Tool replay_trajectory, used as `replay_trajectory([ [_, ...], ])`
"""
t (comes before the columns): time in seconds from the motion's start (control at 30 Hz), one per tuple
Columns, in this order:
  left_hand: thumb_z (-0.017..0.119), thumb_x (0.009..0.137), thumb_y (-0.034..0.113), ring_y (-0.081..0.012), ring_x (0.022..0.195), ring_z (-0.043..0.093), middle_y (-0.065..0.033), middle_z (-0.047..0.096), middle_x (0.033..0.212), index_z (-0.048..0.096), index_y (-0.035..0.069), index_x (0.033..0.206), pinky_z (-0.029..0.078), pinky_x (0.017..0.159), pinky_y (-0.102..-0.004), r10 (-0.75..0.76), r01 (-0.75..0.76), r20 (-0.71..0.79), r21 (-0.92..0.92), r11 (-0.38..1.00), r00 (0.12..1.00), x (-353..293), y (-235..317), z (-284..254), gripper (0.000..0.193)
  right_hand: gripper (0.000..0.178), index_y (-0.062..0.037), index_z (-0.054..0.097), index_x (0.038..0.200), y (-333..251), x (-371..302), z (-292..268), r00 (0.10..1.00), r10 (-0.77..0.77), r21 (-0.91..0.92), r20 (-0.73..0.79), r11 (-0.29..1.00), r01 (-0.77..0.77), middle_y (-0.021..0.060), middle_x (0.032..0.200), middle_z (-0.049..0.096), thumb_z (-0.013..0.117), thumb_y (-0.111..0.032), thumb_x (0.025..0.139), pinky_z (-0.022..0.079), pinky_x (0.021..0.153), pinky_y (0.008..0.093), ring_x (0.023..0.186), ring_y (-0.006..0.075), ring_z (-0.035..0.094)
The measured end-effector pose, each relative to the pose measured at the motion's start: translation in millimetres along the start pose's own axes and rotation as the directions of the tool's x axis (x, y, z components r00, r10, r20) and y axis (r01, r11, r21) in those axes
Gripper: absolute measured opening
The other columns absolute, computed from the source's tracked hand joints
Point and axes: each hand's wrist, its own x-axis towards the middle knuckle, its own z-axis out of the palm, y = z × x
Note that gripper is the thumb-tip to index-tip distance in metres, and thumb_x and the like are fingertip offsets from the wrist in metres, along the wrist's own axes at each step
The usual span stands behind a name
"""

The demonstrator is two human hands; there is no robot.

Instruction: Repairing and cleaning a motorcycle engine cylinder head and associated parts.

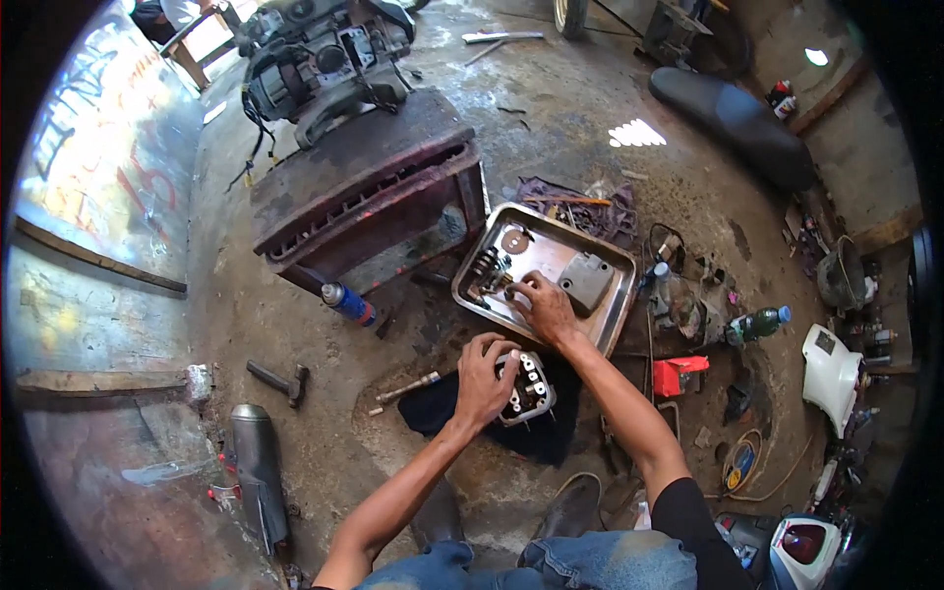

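Observation:
My left hand [481, 382] curls its fingers over the left side of a metal engine cylinder head [536, 390]. The cylinder head lies on a dark cloth [551, 441] on the floor. My right hand [547, 309] is inside a metal tray [619, 329], its fingers bent together at a group of small engine parts. Whatever is between those fingertips is too small to make out. Beside them in the tray are a coil spring [484, 264], a round brown disc [515, 241] and a grey metal cover [587, 282].
A dark wooden bench [364, 162] bears an engine [324, 69]. A spray can [348, 304], a hammer [280, 382] and an exhaust muffler [258, 472] are at the left. On the right are a green bottle [757, 325], a red box [679, 376] and a motorcycle seat [733, 123].

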Motion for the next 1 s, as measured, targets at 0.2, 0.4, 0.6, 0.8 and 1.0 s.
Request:
replay_trajectory([
  [0.2,0.062,0.100,0.026,-0.0357,0.124,0.051,-0.0170,0.057,0.127,0.072,0.008,0.112,0.040,0.107,-0.0481,-0.071,0.071,-0.091,-0.005,0.997,0.993,-9.7,-11.8,-14.2,0.024,0.014,-0.0138,0.076,0.099,9.2,4.2,18.3,0.997,-0.067,-0.137,-0.039,0.989,0.061,0.0089,0.100,0.068,0.072,-0.024,0.090,0.053,0.083,0.0431,0.094,0.0293,0.068],
  [0.4,0.052,0.107,0.031,-0.0301,0.105,0.063,-0.0176,0.064,0.115,0.067,0.004,0.117,0.050,0.094,-0.0452,-0.163,0.137,-0.120,-0.201,0.970,0.979,4.5,19.4,-36.5,0.033,0.017,-0.0079,0.080,0.103,-90.9,-47.1,-52.2,0.952,0.137,0.358,-0.275,0.933,-0.031,0.0109,0.094,0.071,0.080,-0.010,0.086,0.056,0.076,0.0400,0.085,0.0294,0.070],
  [0.6,0.034,0.110,0.061,-0.0134,0.052,0.052,-0.0036,0.059,0.069,0.065,0.004,0.094,0.041,0.049,-0.0286,-0.224,0.552,0.576,-0.494,0.672,0.787,-15.5,38.7,-39.7,0.067,0.023,-0.0079,0.080,0.105,-164.8,-140.3,-97.7,0.942,0.198,0.426,-0.270,0.902,-0.067,0.0091,0.097,0.069,0.083,-0.009,0.083,0.055,0.076,0.0375,0.087,0.0254,0.067],
  [0.8,0.044,0.109,0.052,-0.0082,0.051,0.041,0.0041,0.045,0.065,0.061,0.009,0.083,0.035,0.047,-0.0279,-0.353,0.774,0.706,-0.452,0.444,0.614,-52.8,85.3,-53.3,0.052,0.024,-0.0087,0.080,0.106,-176.6,-177.7,-116.3,0.943,0.150,0.321,-0.298,0.946,-0.049,0.0069,0.097,0.069,0.083,-0.012,0.083,0.054,0.079,0.0368,0.091,0.0249,0.067],
  [1.0,0.042,0.110,0.045,-0.0071,0.052,0.035,0.0061,0.041,0.065,0.056,0.011,0.083,0.027,0.047,-0.0271,-0.394,0.774,0.680,-0.443,0.452,0.619,-74.6,73.2,-40.5,0.046,0.022,-0.0047,0.080,0.104,-173.6,-193.5,-102.6,0.950,0.146,0.382,-0.277,0.924,-0.030,0.0066,0.098,0.072,0.082,-0.007,0.083,0.056,0.078,0.0366,0.090,0.0242,0.069],
])
